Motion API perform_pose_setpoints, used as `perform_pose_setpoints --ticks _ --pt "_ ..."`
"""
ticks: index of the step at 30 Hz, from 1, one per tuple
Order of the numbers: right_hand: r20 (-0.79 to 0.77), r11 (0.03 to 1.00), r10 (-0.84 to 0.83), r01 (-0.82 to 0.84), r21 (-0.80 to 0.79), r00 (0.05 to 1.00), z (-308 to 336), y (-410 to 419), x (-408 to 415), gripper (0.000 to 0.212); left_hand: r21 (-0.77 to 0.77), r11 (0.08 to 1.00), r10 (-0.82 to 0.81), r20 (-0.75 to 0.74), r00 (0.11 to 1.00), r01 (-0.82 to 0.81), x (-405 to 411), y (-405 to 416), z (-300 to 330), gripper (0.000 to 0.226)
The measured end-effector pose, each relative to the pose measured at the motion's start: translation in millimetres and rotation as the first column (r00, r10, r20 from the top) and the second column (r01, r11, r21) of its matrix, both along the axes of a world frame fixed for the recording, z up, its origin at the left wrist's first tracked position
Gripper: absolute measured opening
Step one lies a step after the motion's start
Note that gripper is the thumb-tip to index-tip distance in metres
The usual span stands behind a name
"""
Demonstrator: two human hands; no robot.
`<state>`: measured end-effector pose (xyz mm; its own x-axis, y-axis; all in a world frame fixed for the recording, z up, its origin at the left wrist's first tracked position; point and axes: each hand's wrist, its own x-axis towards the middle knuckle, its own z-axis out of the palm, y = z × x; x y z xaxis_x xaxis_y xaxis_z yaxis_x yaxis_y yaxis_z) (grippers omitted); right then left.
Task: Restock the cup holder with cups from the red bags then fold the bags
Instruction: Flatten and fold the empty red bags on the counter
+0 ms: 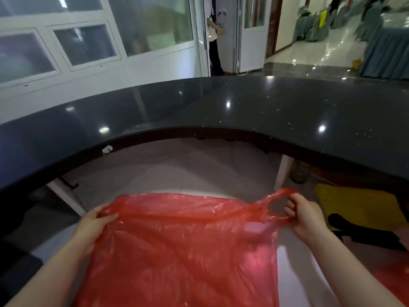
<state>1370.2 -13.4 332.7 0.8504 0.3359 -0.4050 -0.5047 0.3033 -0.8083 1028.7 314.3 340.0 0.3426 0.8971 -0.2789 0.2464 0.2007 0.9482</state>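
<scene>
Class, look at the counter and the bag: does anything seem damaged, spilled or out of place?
Yes. Pale specks are scattered over the dark counter toward its right, and its front edge has a white chip or scrap. The red bag itself looks intact.

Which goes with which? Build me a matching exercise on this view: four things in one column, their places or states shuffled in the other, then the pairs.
1. red bag
2. left hand
3. right hand
4. dark counter

a. curves across the view beyond both hands
b. grips the bag's handle loop
c. spread out between the hands
d. pinches the bag's plain corner

Pairs: 1-c, 2-d, 3-b, 4-a
</scene>
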Motion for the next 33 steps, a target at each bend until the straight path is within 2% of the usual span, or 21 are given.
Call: perform_pose_setpoints --ticks 3,7,9,11,13,15,19,21,24,27,30,31,33 --pt "-0.006 0.989 -0.064 0.063 -0.13 0.998 -1 -15 1 0.02 -0.037 0.989 -0.14 0.03 0.99 0.141 1 -1 13 0.041" --pt "0.11 0.936 0.0 0.039 -0.349 0.994 -1 -32 2 0.003 -0.265 0.898 -0.299 0.218 0.929 0.352 3 -9 30 0.038" --pt "0.18 0.884 0.07 0.022 -0.466 0.981 1 -38 1 0.004 -0.359 0.859 -0.273 0.281 0.92 0.365 7 -11 34 0.038" --pt "0.212 0.853 0.112 0.015 -0.522 0.971 3 -42 2 0.016 -0.411 0.852 -0.222 0.277 0.935 0.324 13 -10 33 0.044" --pt "0.176 0.901 0.09 -0.005 -0.435 0.98 4 -45 1 0.024 -0.386 0.886 -0.213 0.153 0.965 0.257 17 -10 30 0.04" --pt "0.096 0.956 0.043 -0.013 -0.292 0.994 7 -46 -1 0.021 -0.325 0.898 -0.298 0.045 0.954 0.296 20 -11 29 0.031" --pt "-0.005 1.0 0.012 -0.012 -0.009 1.0 16 -51 -7 0.025 -0.341 0.807 -0.52 -0.026 0.854 0.482 19 -14 37 0.038" --pt "-0.044 0.988 0.056 -0.049 0.147 0.997 18 -57 -6 0.017 -0.348 0.762 -0.62 -0.147 0.771 0.546 20 -16 40 0.039" --pt "-0.092 0.949 0.059 -0.028 0.314 0.994 20 -64 -1 0.007 -0.226 0.801 -0.597 -0.352 0.721 0.554 25 -20 40 0.035" --pt "-0.045 0.953 0.125 -0.107 0.284 0.991 18 -67 2 0.026 -0.066 0.848 -0.508 -0.385 0.77 0.526 30 -26 41 0.031" --pt "0.039 0.955 0.212 -0.215 0.205 0.977 11 -62 0 0.06 -0.03 0.867 -0.491 -0.226 0.842 0.498 35 -33 40 0.03" --pt "0.074 0.959 0.217 -0.227 0.167 0.973 11 -59 -1 0.063 -0.017 0.869 -0.489 -0.173 0.855 0.494 36 -35 39 0.029" --pt "0.135 0.965 0.223 -0.238 0.108 0.966 13 -52 -2 0.054 0.018 0.88 -0.47 -0.102 0.877 0.474 38 -40 39 0.023"
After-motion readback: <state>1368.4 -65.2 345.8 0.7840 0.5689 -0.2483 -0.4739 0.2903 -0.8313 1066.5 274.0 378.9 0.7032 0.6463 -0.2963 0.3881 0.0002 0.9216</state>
